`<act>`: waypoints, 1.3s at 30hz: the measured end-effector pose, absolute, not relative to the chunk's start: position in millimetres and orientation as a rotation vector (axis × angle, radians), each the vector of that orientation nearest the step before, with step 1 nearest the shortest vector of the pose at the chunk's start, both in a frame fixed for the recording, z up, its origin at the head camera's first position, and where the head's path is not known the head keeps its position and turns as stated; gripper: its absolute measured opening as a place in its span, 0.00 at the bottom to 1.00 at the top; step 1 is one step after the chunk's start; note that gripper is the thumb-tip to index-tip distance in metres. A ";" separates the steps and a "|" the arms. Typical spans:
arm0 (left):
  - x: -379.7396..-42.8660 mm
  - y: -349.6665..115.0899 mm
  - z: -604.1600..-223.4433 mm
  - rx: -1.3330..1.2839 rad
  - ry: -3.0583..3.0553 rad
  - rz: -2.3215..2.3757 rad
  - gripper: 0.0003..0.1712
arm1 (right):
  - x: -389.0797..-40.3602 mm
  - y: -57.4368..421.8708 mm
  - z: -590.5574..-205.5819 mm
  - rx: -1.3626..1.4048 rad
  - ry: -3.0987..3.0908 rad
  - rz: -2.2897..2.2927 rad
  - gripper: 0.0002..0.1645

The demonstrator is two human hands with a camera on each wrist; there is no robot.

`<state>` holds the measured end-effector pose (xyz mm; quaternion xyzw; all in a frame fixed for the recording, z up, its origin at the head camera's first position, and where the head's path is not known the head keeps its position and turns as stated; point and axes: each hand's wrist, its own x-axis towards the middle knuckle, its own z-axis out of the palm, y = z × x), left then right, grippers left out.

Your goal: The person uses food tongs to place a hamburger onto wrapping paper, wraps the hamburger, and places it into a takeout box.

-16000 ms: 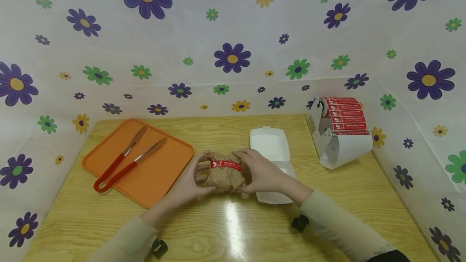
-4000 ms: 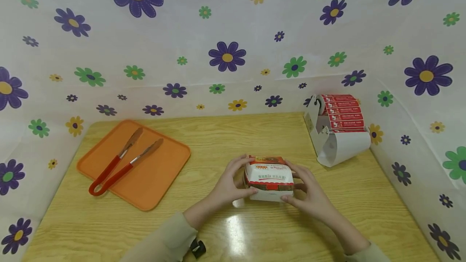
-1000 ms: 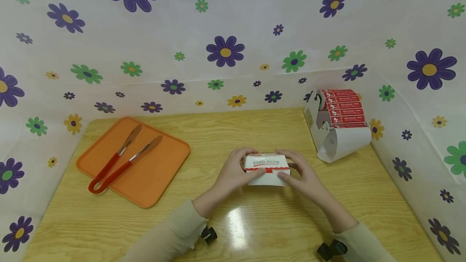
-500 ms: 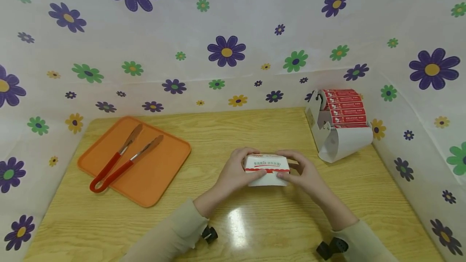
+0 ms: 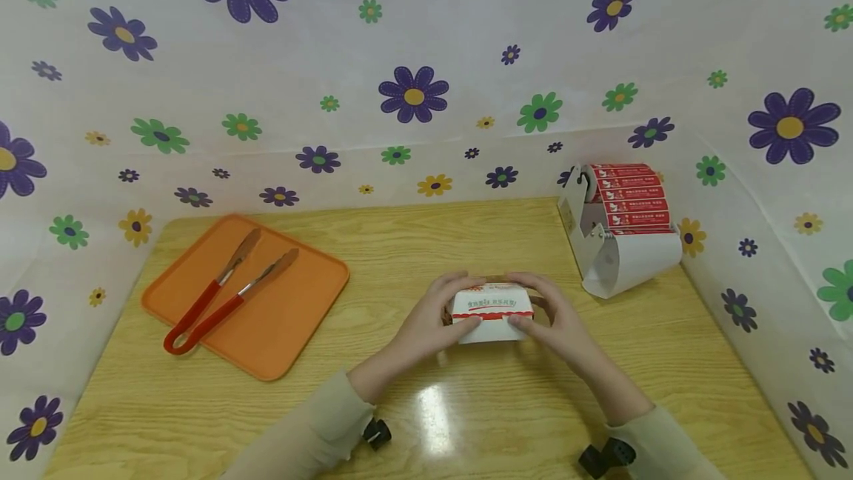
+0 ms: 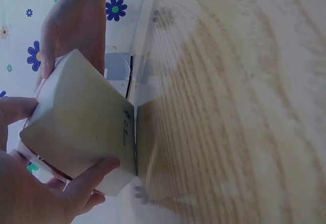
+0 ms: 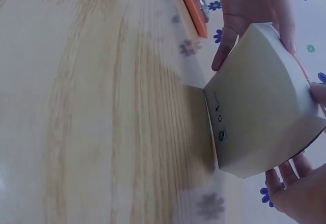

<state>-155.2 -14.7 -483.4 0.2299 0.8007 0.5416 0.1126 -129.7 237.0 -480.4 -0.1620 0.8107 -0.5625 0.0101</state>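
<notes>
A closed paper burger box [image 5: 493, 317], white with red trim and printed lettering, is between both hands right of centre in the head view. My left hand [image 5: 429, 321] grips its left side, thumb on the front, fingers round the side and back. On the right side my right hand [image 5: 556, 324] holds it likewise, thumb near the front flap. Both wrist views show the box's plain white front close to the tabletop. Whatever lies inside is hidden by the lid.
An orange tray [image 5: 286, 332] carries red-handled tongs [image 5: 206, 310] at the left. At the back right stands a dispenser [image 5: 640, 265] with a roll of red labels [image 5: 633, 198]. Flower-printed sheeting [image 5: 413, 35] encloses the wooden table [image 5: 400, 243] at the back and sides.
The labelled brown wrapped item held earlier is out of sight. The white box, formerly open beside it, is closed between both hands. Within the last second, hands and box shift only slightly.
</notes>
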 end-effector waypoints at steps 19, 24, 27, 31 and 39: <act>-156.4 -16.6 -488.3 0.622 2.367 1.643 0.32 | -129.7 231.4 -488.0 -0.693 2.727 -1.581 0.26; -155.1 -16.1 -492.5 0.615 2.381 1.661 0.28 | -130.6 234.9 -493.6 -0.800 2.760 -1.546 0.30; -155.1 -15.2 -496.2 0.625 2.409 1.649 0.28 | -131.3 237.9 -498.0 -0.899 2.783 -1.525 0.34; -153.7 -14.0 -502.3 0.666 2.486 1.573 0.28 | -131.9 237.4 -503.6 -1.041 2.907 -1.415 0.34; -148.8 -11.0 -510.6 0.786 2.747 1.205 0.37 | -127.5 230.0 -510.5 -1.207 3.106 -1.108 0.27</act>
